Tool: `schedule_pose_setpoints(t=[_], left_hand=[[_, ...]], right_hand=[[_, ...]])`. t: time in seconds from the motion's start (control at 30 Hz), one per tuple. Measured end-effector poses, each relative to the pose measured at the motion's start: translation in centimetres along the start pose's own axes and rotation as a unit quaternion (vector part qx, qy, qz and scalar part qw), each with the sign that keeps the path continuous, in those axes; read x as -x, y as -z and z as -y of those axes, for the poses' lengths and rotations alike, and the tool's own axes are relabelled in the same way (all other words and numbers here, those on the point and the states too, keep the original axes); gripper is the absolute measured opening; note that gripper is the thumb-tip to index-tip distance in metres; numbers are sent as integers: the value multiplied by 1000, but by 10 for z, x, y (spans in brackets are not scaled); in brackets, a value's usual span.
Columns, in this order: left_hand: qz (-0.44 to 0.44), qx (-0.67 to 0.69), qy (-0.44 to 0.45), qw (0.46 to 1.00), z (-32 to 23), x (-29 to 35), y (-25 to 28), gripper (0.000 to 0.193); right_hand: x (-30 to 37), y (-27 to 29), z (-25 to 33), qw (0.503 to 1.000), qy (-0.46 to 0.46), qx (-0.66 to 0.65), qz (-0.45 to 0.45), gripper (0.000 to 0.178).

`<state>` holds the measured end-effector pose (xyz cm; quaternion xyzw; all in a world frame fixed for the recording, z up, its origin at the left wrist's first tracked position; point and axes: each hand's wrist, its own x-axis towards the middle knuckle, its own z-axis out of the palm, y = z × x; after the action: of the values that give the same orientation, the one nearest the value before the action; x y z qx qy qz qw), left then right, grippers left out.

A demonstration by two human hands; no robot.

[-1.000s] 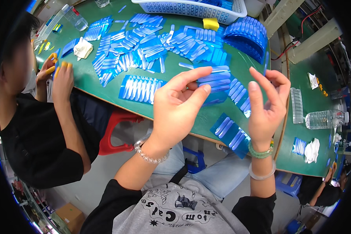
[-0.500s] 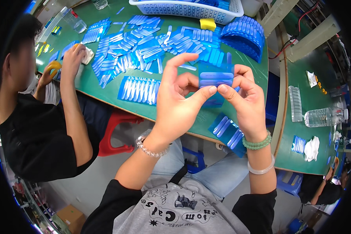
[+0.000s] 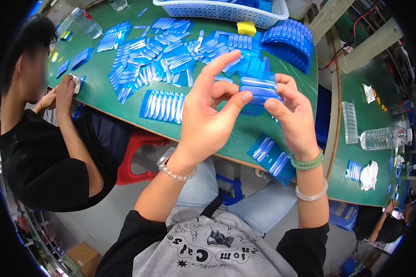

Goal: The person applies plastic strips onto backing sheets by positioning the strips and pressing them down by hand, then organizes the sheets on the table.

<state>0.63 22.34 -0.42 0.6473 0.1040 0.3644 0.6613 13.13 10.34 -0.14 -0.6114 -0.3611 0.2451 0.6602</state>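
1. At far L of the counter [image 3: 97,87]: co-worker's hand [image 3: 65,90] close to a white cloth [image 3: 76,83].
2. L of centre: loose pile of blue strips [image 3: 164,55]; nearer the wearer, a flat sheet w/ a row of shiny strips [image 3: 161,107].
3. L hand [image 3: 207,120]: thumb & bent finger(s) pinching L edge of the held sheet [image 3: 258,87]; index raised, clear of it.
4. Held sheet: above counter, btwn hands, i.e. upper R of L hand, upper L of R hand [image 3: 296,117]. Strips' long axis approx. L–R, hand to hand; neither hand clearly nearer.
5. R hand: fingers curled behind sheet's R edge; thumb tip nr. lower R corner, contact/pressure cannot be told.
6. Below R hand: separate blue sheet [image 3: 271,159] at counter's edge; farther back, curved blue stack [image 3: 289,44].
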Motion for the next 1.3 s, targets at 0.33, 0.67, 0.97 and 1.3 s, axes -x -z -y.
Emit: schedule_pose_setpoints(t=[0.33, 0.67, 0.97, 1.3], left_hand=[[19, -44, 53, 997, 12, -4, 3, 15], [14, -71, -41, 997, 17, -7, 5, 16], [48, 15, 79, 996, 12, -2, 11, 42], [112, 83, 44, 989, 12, 10, 10, 67]], right_hand=[[0, -2, -3, 998, 45, 33, -15, 17], [-7, 6, -14, 1000, -3, -1, 25, 18], [-8, 8, -7, 997, 14, 65, 49, 18], [-9, 2, -6, 997, -54, -47, 11, 19]])
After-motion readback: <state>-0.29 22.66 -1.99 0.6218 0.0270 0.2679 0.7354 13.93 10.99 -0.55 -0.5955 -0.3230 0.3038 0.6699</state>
